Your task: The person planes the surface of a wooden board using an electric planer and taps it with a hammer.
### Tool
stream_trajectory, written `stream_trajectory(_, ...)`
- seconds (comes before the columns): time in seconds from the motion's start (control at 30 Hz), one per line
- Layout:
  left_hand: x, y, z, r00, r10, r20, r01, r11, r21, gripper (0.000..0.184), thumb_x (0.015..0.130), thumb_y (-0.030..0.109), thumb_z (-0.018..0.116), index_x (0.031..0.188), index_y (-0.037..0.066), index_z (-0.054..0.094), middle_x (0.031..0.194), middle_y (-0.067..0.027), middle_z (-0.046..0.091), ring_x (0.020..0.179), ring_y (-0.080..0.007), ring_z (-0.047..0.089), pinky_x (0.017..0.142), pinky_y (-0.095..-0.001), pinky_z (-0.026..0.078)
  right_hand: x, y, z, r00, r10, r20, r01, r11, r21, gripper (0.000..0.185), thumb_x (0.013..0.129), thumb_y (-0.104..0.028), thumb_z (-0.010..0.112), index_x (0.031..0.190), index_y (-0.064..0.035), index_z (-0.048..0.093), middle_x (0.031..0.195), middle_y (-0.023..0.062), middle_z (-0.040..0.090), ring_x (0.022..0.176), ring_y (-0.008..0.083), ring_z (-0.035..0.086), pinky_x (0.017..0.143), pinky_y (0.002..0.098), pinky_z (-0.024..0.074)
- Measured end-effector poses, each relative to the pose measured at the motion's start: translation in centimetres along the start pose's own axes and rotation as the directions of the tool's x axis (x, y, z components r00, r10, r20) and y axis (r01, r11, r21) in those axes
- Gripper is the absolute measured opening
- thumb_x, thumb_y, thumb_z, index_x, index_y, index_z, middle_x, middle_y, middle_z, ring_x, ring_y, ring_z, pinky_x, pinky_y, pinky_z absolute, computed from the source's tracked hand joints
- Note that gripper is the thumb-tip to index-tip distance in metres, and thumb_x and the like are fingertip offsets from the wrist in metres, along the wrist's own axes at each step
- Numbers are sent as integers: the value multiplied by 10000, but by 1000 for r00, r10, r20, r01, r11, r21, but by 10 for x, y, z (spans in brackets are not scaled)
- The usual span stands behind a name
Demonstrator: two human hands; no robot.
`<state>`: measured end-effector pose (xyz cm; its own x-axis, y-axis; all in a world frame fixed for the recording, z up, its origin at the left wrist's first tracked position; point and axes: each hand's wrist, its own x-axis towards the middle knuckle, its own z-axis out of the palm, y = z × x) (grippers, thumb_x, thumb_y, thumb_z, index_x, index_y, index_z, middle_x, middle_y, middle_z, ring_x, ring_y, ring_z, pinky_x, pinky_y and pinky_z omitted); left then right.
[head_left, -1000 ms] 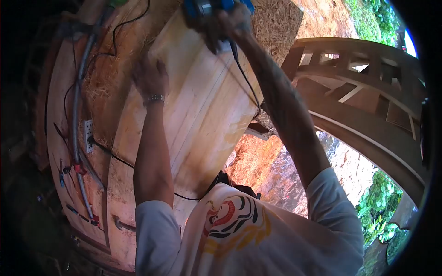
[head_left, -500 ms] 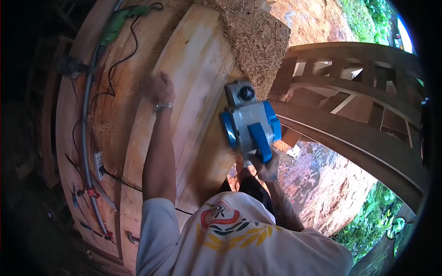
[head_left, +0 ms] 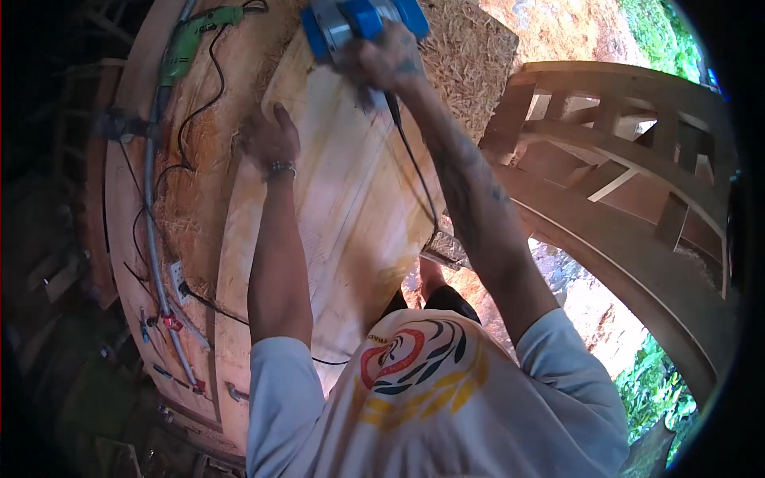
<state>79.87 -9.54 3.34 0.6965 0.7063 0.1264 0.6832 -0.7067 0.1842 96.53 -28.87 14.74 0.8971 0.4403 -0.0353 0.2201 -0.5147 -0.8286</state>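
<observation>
My right hand (head_left: 382,62) is wrapped around the handle of a blue and silver electric planer (head_left: 339,28) at the top of the view, partly cut off by the frame edge. The planer rests at the far end of a pale, wide wooden board (head_left: 319,191). Its black cord (head_left: 413,163) trails back toward my legs. At the board's left edge is my left hand (head_left: 271,143), thumb and fingers apart, with nothing held in it; some of its fingers are blurred.
Wood shavings (head_left: 466,68) lie heaped at the upper right. A green power tool (head_left: 187,48) and a long metal bar clamp (head_left: 153,183) lie along the left, near a white socket strip (head_left: 177,277). Curved slatted wooden framework (head_left: 606,191) stands on the right.
My right hand has pushed the planer forward along the board, from near my body to the far end. My left hand stays at the left edge, its fingers now more clearly spread.
</observation>
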Motion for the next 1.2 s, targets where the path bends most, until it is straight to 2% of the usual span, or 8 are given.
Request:
stream_trajectory(0.33,-2,-3,6,1000,-13,-12,12,1000,-20,609,1016,505,457,1413,54,555,1416,-203,602,1287,-414,569,1091,-551,422,-252,-2,-5,965,141,-221,-134,990,45,324,828,-138,710,1116,2,658,907,306,701,948,498,693,810,544,545)
stream_trajectory(0.37,0,-3,8,1000,-15,-7,15,998,-60,610,1014,507,456,1412,56,556,1410,-206,604,1286,-419,568,1095,-553,417,-289,-1,-13,951,307,-22,-302,944,135,315,848,-145,709,1129,-11,656,916,293,702,908,498,695,781,515,558)
stream_trajectory(0.4,3,-4,9,1000,-21,-3,21,995,-101,611,1013,510,456,1411,57,556,1405,-209,606,1286,-423,567,1100,-556,412,-325,-11,-12,938,344,-54,-329,927,183,282,882,-133,658,1126,10,646,823,173,686,755,276,695,688,402,534)
stream_trajectory(0.57,3,7,-1,1000,-30,1,30,1000,-7,596,1008,528,458,1347,54,584,1356,-228,624,1259,-423,579,1081,-572,412,-409,-20,-8,833,553,1,-534,804,262,251,875,-85,635,1106,12,650,777,113,658,721,153,639,639,352,510)
stream_trajectory(0.67,-2,6,-6,1000,-7,-21,7,1000,-10,579,1007,524,460,1303,47,600,1292,-238,641,1204,-420,602,1032,-579,424,-363,-18,-1,887,457,-61,-425,862,275,243,867,-70,628,1093,17,651,756,105,644,713,152,630,637,361,507)
stream_trajectory(0.77,1,8,-19,992,-41,115,41,999,2,642,1013,558,436,1398,56,548,1381,-255,589,1267,-438,565,1058,-586,406,-278,-7,3,929,338,-149,-308,932,191,354,825,-182,775,1117,-14,669,820,219,698,763,434,704,702,468,547)
stream_trajectory(0.87,5,3,-7,989,-50,136,49,999,14,692,1021,582,408,1469,65,505,1477,-258,532,1347,-445,516,1097,-599,379,-177,-2,6,961,214,-174,-204,976,70,370,806,-199,751,1094,19,669,883,297,708,918,493,701,814,529,547)
stream_trajectory(1.2,0,2,-2,1000,-6,21,6,1000,13,615,1012,521,458,1398,53,557,1324,-222,628,1206,-407,608,1016,-569,441,-3,-8,8,979,118,-166,-103,990,100,363,807,-323,677,931,15,727,855,251,727,806,402,718,759,480,562)
